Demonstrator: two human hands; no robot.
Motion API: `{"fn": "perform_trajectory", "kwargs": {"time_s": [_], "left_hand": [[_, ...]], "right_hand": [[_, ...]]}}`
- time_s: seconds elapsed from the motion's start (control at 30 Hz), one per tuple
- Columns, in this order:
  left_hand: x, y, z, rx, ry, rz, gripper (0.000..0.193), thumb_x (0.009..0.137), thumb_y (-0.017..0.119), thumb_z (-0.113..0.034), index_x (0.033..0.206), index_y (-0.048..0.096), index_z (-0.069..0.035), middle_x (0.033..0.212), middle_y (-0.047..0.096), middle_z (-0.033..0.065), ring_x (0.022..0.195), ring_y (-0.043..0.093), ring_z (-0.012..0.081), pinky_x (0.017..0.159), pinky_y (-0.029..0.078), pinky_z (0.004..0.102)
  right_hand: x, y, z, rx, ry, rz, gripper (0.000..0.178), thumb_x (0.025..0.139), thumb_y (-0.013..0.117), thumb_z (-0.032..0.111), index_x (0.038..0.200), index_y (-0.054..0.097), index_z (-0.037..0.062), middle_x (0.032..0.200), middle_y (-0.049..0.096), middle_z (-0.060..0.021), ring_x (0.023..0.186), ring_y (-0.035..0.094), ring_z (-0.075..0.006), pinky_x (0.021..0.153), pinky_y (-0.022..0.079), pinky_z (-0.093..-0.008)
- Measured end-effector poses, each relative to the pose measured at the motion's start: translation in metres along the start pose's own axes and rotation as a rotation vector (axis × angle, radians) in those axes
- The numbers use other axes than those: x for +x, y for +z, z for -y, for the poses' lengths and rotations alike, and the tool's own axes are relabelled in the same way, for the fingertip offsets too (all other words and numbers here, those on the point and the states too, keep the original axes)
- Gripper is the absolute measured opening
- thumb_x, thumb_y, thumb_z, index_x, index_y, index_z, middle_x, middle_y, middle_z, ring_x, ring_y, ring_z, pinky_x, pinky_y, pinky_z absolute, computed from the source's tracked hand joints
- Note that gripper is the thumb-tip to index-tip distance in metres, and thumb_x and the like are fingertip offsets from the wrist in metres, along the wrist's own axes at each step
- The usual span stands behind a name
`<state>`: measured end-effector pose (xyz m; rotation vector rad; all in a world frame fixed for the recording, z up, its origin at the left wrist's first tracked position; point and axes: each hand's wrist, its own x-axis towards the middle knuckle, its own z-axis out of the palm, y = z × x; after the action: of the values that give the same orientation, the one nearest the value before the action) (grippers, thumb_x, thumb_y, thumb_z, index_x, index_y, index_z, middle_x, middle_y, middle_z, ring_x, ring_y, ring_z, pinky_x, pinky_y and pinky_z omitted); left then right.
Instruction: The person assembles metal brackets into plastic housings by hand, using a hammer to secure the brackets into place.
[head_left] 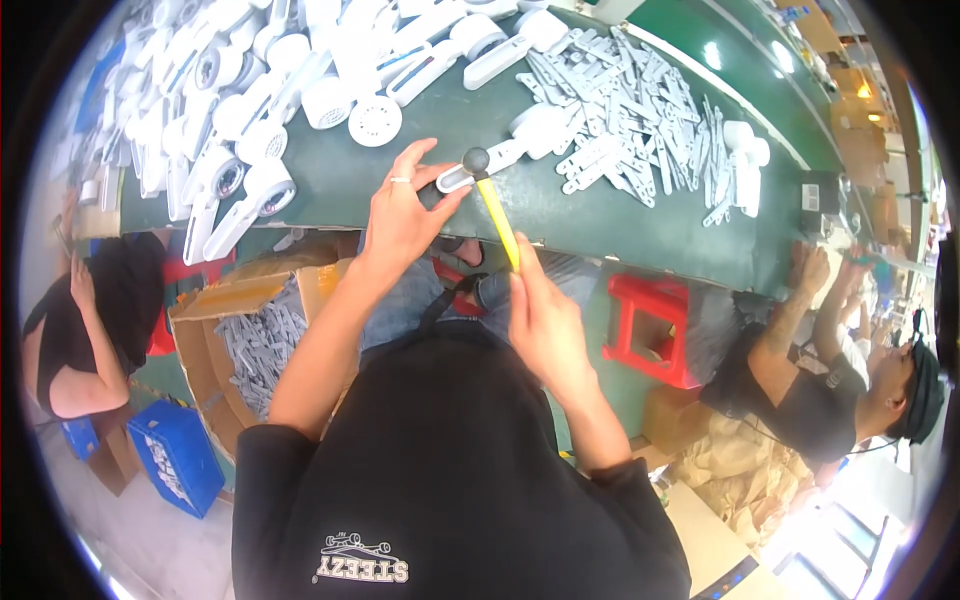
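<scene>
My left hand (pixel 405 215), a ring on one finger, grips the end of a white plastic handle with a round head (pixel 508 152) at the near edge of the green bench. My right hand (pixel 545 310) is closed round the yellow shaft of a rubber mallet (pixel 497 222). The mallet's dark round head is over the handle, beside my left fingertips; whether it touches cannot be made out. To the right lies a heap of flat grey plastic strips (pixel 640 110). Many similar white round-headed handles (pixel 270 95) are piled on the left, some with perforated discs.
The green bench (pixel 340 190) runs across in front of me. An open cardboard box of grey strips (pixel 215 380) stands at my left, a blue crate (pixel 175 460) beyond it. A red stool (pixel 645 335) is at my right. Co-workers sit on both sides.
</scene>
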<state>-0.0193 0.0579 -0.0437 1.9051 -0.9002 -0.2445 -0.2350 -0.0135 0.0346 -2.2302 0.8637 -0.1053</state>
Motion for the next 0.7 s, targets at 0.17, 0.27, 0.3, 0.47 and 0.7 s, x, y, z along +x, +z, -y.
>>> {"fn": "perform_trajectory", "kwargs": {"time_s": [0.17,0.27,0.3,0.47,0.7], "left_hand": [[0.003,-0.009,-0.001,0.205,0.429,-0.003,0.04,0.091,0.08,-0.013,0.13,0.073,-0.01,0.118,0.079,0.0107,0.107,0.07,0.033,0.097,0.054,0.0406],[0.009,-0.008,-0.016,-0.033,0.228,0.01,0.038,0.091,0.079,-0.01,0.129,0.077,-0.013,0.115,0.079,0.011,0.095,0.073,0.0286,0.085,0.058,0.0372],[0.009,-0.012,-0.028,-0.1,0.041,0.018,0.04,0.091,0.078,-0.009,0.131,0.077,-0.014,0.107,0.079,0.0117,0.086,0.071,0.0211,0.076,0.057,0.0325],[0.017,-0.035,-0.041,-0.2,-0.083,-0.015,0.039,0.093,0.079,-0.013,0.132,0.077,-0.017,0.094,0.077,0.0079,0.071,0.058,0.0096,0.072,0.053,0.0282],[0.095,-0.091,-0.071,-0.295,-0.349,0.007,0.037,0.102,0.072,-0.019,0.137,0.073,-0.011,0.101,0.077,0.0055,0.077,0.058,0.0037,0.068,0.048,0.025]], "right_hand": [[0.005,-0.022,-0.025,0.327,0.001,-0.135,0.045,0.114,0.049,0.022,0.156,0.051,0.0079,0.08,0.063,-0.0001,0.069,0.059,-0.0081,0.063,0.049,-0.0277],[0.023,-0.04,-0.054,0.455,0.127,-0.295,0.046,0.114,0.048,0.024,0.157,0.049,0.0069,0.077,0.062,-0.0035,0.069,0.059,-0.0103,0.064,0.051,-0.0301],[0.033,-0.044,-0.065,0.513,0.138,-0.329,0.045,0.115,0.047,0.024,0.157,0.049,0.0074,0.075,0.059,-0.0014,0.067,0.055,-0.0075,0.061,0.049,-0.0278],[0.056,-0.056,-0.088,0.74,0.218,-0.375,0.047,0.116,0.046,0.025,0.162,0.044,0.0146,0.071,0.047,0.0053,0.053,0.041,-0.0036,0.044,0.035,-0.0237],[0.064,-0.038,-0.125,0.887,0.175,-0.41,0.048,0.115,0.046,0.021,0.162,0.042,0.0119,0.073,0.05,0.0029,0.05,0.042,-0.0037,0.043,0.037,-0.0232]]}}
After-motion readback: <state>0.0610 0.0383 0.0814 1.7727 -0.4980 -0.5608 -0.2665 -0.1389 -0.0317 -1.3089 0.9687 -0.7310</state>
